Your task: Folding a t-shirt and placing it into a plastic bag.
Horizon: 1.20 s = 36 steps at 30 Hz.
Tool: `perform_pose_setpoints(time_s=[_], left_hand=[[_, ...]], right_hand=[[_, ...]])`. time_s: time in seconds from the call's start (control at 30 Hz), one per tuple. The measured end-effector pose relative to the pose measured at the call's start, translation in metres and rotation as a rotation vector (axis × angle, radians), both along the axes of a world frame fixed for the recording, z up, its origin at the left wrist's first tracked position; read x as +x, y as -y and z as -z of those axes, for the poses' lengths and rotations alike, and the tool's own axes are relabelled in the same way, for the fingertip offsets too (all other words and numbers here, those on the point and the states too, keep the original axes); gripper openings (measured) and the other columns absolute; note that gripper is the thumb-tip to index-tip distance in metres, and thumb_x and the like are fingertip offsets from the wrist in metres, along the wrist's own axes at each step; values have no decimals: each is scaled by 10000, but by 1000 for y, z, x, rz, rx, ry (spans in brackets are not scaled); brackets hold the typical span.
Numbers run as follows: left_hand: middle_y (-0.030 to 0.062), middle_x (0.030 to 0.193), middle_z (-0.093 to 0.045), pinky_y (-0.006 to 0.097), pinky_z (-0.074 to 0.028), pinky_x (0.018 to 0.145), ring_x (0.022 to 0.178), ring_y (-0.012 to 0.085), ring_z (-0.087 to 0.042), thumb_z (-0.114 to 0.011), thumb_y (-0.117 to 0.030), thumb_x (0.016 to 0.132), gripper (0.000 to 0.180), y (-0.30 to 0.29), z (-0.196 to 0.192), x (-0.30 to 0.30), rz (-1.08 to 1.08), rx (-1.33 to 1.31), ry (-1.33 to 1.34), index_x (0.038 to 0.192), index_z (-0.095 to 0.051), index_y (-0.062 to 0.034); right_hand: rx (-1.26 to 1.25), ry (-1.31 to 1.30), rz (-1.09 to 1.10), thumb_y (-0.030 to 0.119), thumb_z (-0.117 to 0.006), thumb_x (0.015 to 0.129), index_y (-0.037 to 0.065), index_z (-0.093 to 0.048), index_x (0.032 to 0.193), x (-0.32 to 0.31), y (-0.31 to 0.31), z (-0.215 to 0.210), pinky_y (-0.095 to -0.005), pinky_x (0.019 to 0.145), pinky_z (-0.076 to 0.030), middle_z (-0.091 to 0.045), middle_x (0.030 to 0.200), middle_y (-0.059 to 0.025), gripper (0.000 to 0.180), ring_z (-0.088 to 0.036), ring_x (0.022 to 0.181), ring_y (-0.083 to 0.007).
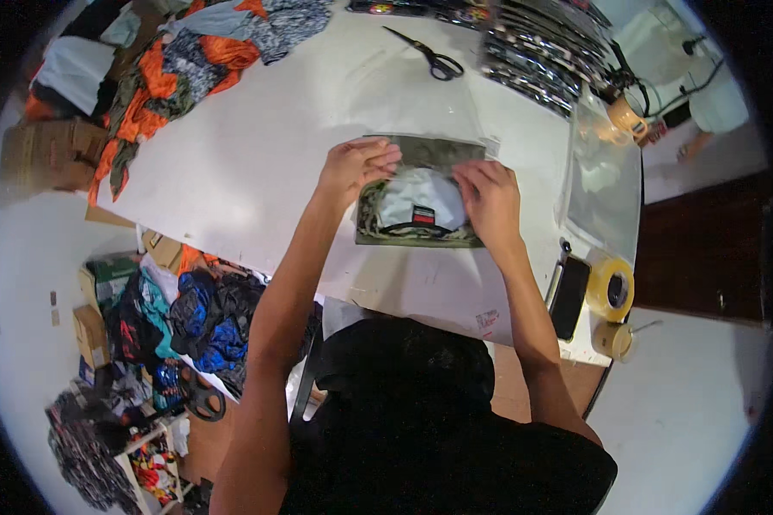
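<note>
On the white table before me lies a folded camouflage shirt (369,213) with its pale inside and a black-and-red neck label (423,215) facing up. Clear plastic (404,107) stretches out beyond its far edge; whether the shirt lies inside it or on top, I cannot tell. My left hand (361,169) is at the shirt's far left corner, fingers bent together over the edge. On the far right side, my right hand (489,193) pinches the shirt near its collar. Both sets of fingertips are slightly blurred, so any plastic film between them cannot be made out.
Black-handled scissors (438,64) lie beyond the plastic. Packaged garments (532,60) are stacked at the far right. Clear bags (605,184), a phone (569,296), a tape roll (610,289) and a cup (612,341) line the right side. Orange and grey cloth (159,90) covers the far left.
</note>
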<state>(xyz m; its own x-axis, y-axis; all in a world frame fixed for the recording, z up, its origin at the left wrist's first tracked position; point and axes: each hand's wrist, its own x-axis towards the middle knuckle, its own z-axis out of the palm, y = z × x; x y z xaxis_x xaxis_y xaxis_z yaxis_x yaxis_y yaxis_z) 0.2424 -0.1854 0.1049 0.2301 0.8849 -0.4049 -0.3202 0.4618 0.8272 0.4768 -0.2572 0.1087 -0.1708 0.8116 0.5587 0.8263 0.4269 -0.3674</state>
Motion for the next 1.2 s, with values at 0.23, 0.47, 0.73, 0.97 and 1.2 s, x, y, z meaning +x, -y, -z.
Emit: perform_pose_setpoints(time_s=[0.23, 0.47, 0.73, 0.97, 1.2], left_hand=[[186, 1026, -662, 373, -575, 868, 956, 256, -674, -686, -80, 868, 247, -24, 41, -45, -287, 74, -85, 1037, -589, 72], [153, 978, -659, 369, -576, 866, 930, 262, -676, -709, -21, 826, 271, -59, 54, -48, -296, 113, -65, 1046, -574, 62], [122, 900, -666, 321, -561, 767, 837, 201, -659, -703, 34, 794, 226, -100, 89, -39, -390, 363, -248, 994, -599, 45], [94, 890, -669, 302, -551, 736, 820, 179, -652, -732, 4, 782, 221, -85, 87, -41, -92, 418, -265, 968, -611, -1], [140, 1076, -646, 331, -545, 859, 968, 207, -643, -683, -65, 856, 367, -74, 64, -53, 96, 123, -144, 1186, -530, -20]], right_hand=[[157, 43, -148, 17, -697, 718, 75, -702, 864, -21, -72, 23, -372, 769, -453, -648, 891, -26, 158, -587, 862, -230], [136, 159, -184, 37, -683, 735, 78, -700, 985, -33, -107, 26, -374, 863, -435, -629, 1017, -55, 255, -564, 993, -248], [-161, -35, -143, 58, -638, 809, 67, -688, 1060, -13, -139, 40, -404, 920, -467, -657, 1091, -123, 256, -603, 1034, -324], [-231, -153, -212, 25, -607, 812, 43, -674, 1051, 1, -128, 27, -392, 909, -480, -657, 1086, -152, 249, -613, 1013, -353], [-372, -274, -198, -34, -575, 760, 34, -655, 1100, 25, -121, 29, -388, 946, -459, -650, 1099, -164, 357, -600, 1060, -360]])
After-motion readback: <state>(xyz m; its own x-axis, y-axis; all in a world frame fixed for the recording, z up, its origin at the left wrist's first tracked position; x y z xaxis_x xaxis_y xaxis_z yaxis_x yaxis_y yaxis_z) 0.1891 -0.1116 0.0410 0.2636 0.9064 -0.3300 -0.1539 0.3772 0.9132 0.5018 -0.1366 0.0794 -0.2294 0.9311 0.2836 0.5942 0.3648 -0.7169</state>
